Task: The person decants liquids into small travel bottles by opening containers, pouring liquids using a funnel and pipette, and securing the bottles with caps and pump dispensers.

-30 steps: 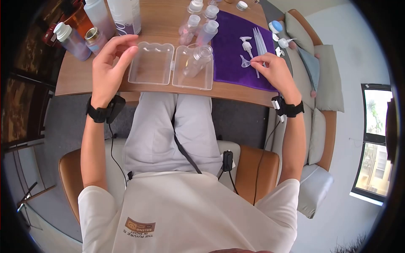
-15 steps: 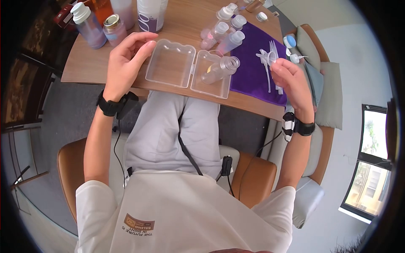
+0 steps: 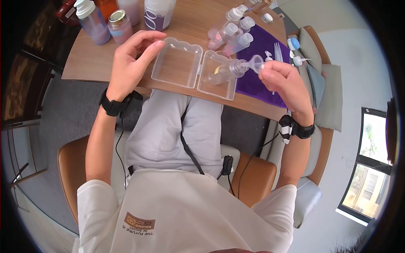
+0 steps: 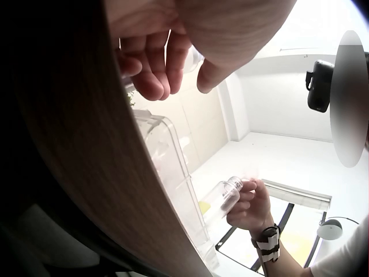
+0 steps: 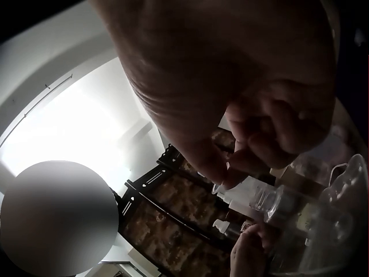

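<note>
My right hand (image 3: 286,82) pinches a small clear funnel (image 3: 255,63) between thumb and fingertips. The funnel's narrow end is at the mouth of an uncapped clear bottle (image 3: 221,74); in the right wrist view the funnel (image 5: 245,191) points toward the bottle neck (image 5: 266,202). That bottle stands in the right half of an opened clear plastic case (image 3: 174,82), with a small yellow label on it. Beside the case's left edge, my left hand (image 3: 134,63) rests with relaxed fingers and thumb apart, holding nothing.
A purple cloth (image 3: 257,90) carries a pump head (image 3: 268,55) and clear pipettes (image 3: 277,52). Several small bottles (image 3: 230,30) stand behind the case. Farther left are a pump bottle (image 3: 90,23), a gold-lidded jar (image 3: 120,28) and a large white container (image 3: 159,12).
My right hand picked the funnel up off the purple cloth and brought it left to the bottle's mouth. The left hand has kept its pose beside the case while the head view shifted.
</note>
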The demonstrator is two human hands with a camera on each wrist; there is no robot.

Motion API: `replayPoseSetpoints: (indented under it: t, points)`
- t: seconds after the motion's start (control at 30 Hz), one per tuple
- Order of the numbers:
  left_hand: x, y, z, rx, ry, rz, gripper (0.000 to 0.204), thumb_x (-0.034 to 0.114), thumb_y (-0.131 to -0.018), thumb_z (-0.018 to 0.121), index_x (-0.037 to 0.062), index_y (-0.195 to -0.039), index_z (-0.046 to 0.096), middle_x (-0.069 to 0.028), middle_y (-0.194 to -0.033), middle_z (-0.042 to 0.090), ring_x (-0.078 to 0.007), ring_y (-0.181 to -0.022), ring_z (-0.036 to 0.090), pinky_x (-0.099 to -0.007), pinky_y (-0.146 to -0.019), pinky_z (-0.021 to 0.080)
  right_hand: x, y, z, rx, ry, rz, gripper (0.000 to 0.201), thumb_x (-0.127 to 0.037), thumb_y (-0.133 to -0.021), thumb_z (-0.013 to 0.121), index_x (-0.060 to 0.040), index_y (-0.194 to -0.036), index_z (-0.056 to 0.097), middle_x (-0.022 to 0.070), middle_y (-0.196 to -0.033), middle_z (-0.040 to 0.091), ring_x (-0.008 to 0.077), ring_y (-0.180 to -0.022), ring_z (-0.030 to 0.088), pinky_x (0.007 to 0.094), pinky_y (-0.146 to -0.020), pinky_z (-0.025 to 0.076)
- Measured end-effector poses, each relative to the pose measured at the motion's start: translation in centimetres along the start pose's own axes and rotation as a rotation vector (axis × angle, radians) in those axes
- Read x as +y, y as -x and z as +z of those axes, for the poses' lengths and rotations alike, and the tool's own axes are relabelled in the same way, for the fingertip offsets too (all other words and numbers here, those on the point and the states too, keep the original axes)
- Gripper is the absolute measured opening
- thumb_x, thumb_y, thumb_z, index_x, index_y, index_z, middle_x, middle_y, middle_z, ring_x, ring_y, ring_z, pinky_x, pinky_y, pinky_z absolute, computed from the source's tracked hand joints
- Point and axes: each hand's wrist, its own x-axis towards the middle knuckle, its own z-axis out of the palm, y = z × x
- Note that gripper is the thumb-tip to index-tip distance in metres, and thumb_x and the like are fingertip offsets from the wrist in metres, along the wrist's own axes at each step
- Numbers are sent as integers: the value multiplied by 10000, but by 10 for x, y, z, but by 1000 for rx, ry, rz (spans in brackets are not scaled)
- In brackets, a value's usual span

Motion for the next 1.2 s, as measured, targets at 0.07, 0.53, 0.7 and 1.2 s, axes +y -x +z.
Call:
replayPoseSetpoints:
  t: [0.07, 0.53, 0.7, 1.2]
  points:
    - [1, 0, 0, -7, 2, 1, 210, 131, -1035, 705, 4, -1201, 726, 27, -1021, 712, -39, -924, 635, -218, -822, 514, -5, 1, 5, 42, 68, 24, 255, -296, -1030, 677, -53, -974, 728, -92, -766, 502, 23, -682, 374, 209, -595, 276]
    - [0, 3, -6, -43, -38, -21, 193, 19, -1027, 658, -42, -1208, 690, -29, -1080, 668, -90, -944, 629, -236, -842, 510, 135, 8, 59, 577, 125, -411, 310, -73, -987, 666, 9, -701, 578, 18, -655, 514, 90, -608, 428, 291, -566, 295]
    - [30, 0, -3, -52, -190, 78, 253, 18, -979, 714, -36, -1223, 677, -25, -1052, 677, -105, -938, 623, -261, -866, 505, 134, 7, 57, 581, 60, -436, 289, -48, -983, 658, 22, -716, 574, 22, -663, 512, 91, -612, 425, 293, -565, 290]
    - [126, -134, -40, -208, -1428, 515, 717, 550, -790, 876, -27, -1197, 749, -210, -1482, 552, -397, -1453, 424, -539, -1227, 283, 136, 10, 55, 578, -73, -499, 307, -76, -987, 666, 27, -710, 584, 22, -660, 512, 83, -596, 402, 295, -553, 283]
